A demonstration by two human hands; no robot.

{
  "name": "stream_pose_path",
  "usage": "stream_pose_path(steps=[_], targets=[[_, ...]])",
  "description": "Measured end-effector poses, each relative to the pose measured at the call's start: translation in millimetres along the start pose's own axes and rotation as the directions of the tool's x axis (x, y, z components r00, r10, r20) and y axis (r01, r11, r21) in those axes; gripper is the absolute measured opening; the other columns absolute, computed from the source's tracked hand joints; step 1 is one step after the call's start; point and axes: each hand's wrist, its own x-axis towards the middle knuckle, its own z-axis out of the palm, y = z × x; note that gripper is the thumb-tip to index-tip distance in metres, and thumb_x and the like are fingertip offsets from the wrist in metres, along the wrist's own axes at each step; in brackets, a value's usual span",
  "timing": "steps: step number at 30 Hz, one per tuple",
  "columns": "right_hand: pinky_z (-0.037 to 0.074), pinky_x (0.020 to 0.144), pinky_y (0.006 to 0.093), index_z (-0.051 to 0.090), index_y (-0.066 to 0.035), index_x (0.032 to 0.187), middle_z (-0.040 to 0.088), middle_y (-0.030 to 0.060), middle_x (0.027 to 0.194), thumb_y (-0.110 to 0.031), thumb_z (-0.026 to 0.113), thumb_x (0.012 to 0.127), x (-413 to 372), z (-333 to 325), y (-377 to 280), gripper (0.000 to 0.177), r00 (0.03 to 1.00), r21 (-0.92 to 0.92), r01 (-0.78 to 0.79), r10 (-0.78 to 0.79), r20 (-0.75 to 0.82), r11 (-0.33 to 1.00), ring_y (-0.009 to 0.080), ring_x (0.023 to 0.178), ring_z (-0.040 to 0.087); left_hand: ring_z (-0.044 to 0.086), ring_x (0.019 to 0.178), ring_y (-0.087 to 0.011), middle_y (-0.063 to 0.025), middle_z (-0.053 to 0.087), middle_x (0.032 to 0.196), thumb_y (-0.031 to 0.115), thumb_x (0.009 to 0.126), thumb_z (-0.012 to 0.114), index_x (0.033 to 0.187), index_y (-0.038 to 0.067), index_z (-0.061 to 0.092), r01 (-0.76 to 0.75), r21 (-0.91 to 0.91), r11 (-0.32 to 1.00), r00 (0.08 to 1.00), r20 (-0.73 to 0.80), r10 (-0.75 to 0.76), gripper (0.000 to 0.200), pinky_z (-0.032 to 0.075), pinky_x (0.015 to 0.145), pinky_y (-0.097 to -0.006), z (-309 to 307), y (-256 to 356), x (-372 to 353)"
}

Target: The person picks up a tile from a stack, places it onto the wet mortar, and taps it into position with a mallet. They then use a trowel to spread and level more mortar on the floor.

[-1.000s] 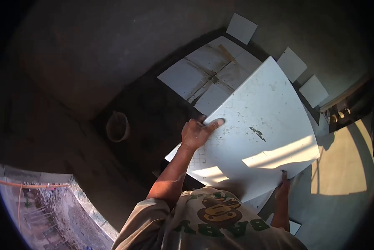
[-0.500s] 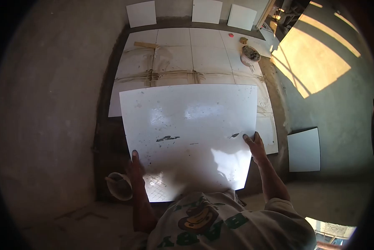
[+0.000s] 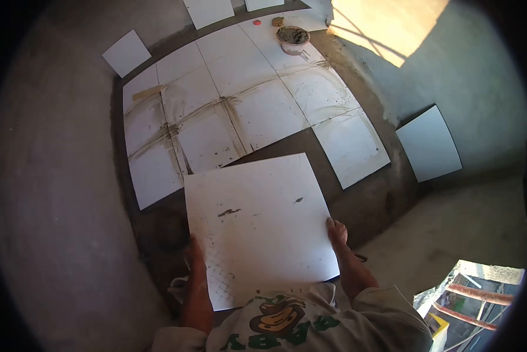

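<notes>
A large white floor tile [image 3: 263,229] is held in front of my body, its face scuffed with dark marks and specks. My left hand [image 3: 196,258] grips its left edge, fingers mostly hidden behind it. On the opposite edge my right hand [image 3: 338,234] is closed, thumb on top. Beyond it lie laid white tiles [image 3: 263,117] with brown smears along their joints. A dark gap of bare floor [image 3: 293,144] shows between the held tile and the laid ones.
A bucket of grey mortar [image 3: 293,38] stands on the laid tiles, near a brown lump [image 3: 278,22] and a small red object [image 3: 257,22]. A tan strip [image 3: 147,92] lies at left. Loose tiles lean on the walls, one at right [image 3: 431,144], another at left [image 3: 127,53].
My view has turned to the right, so the laid tiles appear rotated. The held tile sits lower and looks smaller, revealing more bare floor beyond it. Both hands keep their grip.
</notes>
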Motion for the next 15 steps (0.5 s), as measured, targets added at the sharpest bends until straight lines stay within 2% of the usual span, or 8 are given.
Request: stream_pose_path(steps=[2, 4, 6, 8, 10, 12, 13, 15], targets=[[0.046, 0.088, 0.0482, 0.069, -0.004, 0.100, 0.066, 0.0235, 0.104, -0.044, 0.044, 0.093, -6.1, 6.2, 13.8, 0.048, 0.992, -0.162, -0.082, 0.096, 0.080, 0.983, 0.0419, 0.102, 0.061, 0.066, 0.083, -0.0310, -0.0207, 0.069, 0.086, 0.075, 0.084, 0.041, 0.094, -0.007, 0.070, -0.061, 0.041, 0.997, 0.997, -0.034, 0.062, 0.087, 0.048, 0.076, -0.0426, 11.3, -17.8, 12.9], [0.046, 0.088, 0.0475, 0.069, -0.003, 0.098, 0.066, 0.0230, 0.102, -0.042, 0.046, 0.093, 3.9, 5.7, 28.2, 0.045, 0.974, -0.166, -0.167, 0.188, 0.122, 0.972, 0.0412, 0.100, 0.062, 0.066, 0.084, -0.0307, -0.0213, 0.069, 0.089, 0.076, 0.082, 0.043, 0.095, -0.009, 0.069, 0.239, 0.061, 0.969, 0.971, 0.018, -0.240, 0.089, 0.049, 0.077, -0.0427, 45.1, -65.7, 29.7], [0.046, 0.088, 0.0484, 0.068, -0.003, 0.099, 0.066, 0.0231, 0.103, -0.042, 0.047, 0.093, 12.3, -6.4, 39.5, 0.045, 0.970, -0.169, -0.174, 0.199, 0.141, 0.970, 0.0426, 0.101, 0.060, 0.066, 0.085, -0.0317, -0.0216, 0.069, 0.088, 0.076, 0.081, 0.045, 0.095, -0.010, 0.069, 0.285, 0.014, 0.958, 0.957, 0.056, -0.286, 0.091, 0.049, 0.077, -0.0434, 65.0, -93.1, 26.8], [0.047, 0.084, 0.0447, 0.068, -0.002, 0.098, 0.068, 0.0215, 0.098, -0.037, 0.051, 0.093, 7.7, -3.6, 43.3, 0.039, 0.974, -0.187, -0.174, 0.196, 0.109, 0.967, 0.0376, 0.094, 0.064, 0.066, 0.084, -0.0326, -0.0220, 0.069, 0.088, 0.076, 0.081, 0.045, 0.096, -0.010, 0.069, 0.272, -0.032, 0.962, 0.956, 0.121, -0.266, 0.090, 0.049, 0.077, -0.0441, 71.5, -112.2, 46.2], [0.046, 0.065, 0.0350, 0.067, 0.002, 0.090, 0.067, 0.0081, 0.080, -0.033, 0.056, 0.093, 12.8, -7.4, 58.8, 0.037, 0.996, 0.152, -0.046, 0.035, 0.078, 0.987, 0.0168, 0.071, 0.060, 0.066, 0.083, -0.0326, -0.0219, 0.069, 0.086, 0.076, 0.081, 0.046, 0.096, -0.010, 0.068, 0.280, 0.002, 0.960, 0.954, 0.115, -0.278, 0.090, 0.048, 0.077, -0.0447, 78.6, -86.6, 49.8], [0.044, 0.063, 0.0308, 0.066, 0.003, 0.090, 0.062, 0.0010, 0.077, -0.032, 0.058, 0.092, 17.9, -20.6, 78.8, 0.036, 0.970, 0.385, -0.188, 0.108, 0.219, 0.904, 0.0089, 0.070, 0.054, 0.066, 0.081, -0.0326, -0.0217, 0.069, 0.085, 0.075, 0.081, 0.046, 0.096, -0.011, 0.068, 0.301, 0.053, 0.952, 0.948, 0.089, -0.304, 0.090, 0.048, 0.077, -0.0454, 95.1, -80.6, 41.4], [0.045, 0.064, 0.0348, 0.066, 0.004, 0.089, 0.065, 0.0058, 0.077, -0.030, 0.056, 0.092, 17.2, -24.3, 83.4, 0.035, 0.958, 0.150, -0.244, 0.214, 0.192, 0.958, 0.0151, 0.069, 0.056, 0.064, 0.075, -0.0313, -0.0198, 0.068, 0.080, 0.074, 0.082, 0.046, 0.091, -0.011, 0.068, 0.213, 0.052, 0.976, 0.969, 0.114, -0.218, 0.088, 0.048, 0.073, -0.0451, 113.1, -72.8, 49.4], [0.046, 0.069, 0.0397, 0.066, 0.003, 0.090, 0.066, 0.0138, 0.081, -0.031, 0.056, 0.091, 23.9, 8.2, 75.7, 0.035, 0.973, 0.042, -0.232, 0.230, 0.033, 0.972, 0.0252, 0.073, 0.060, 0.062, 0.070, -0.0300, -0.0178, 0.066, 0.075, 0.073, 0.083, 0.045, 0.087, -0.011, 0.067, 0.139, 0.044, 0.989, 0.978, 0.152, -0.145, 0.087, 0.048, 0.070, -0.0449, 137.9, -50.8, 86.0]])
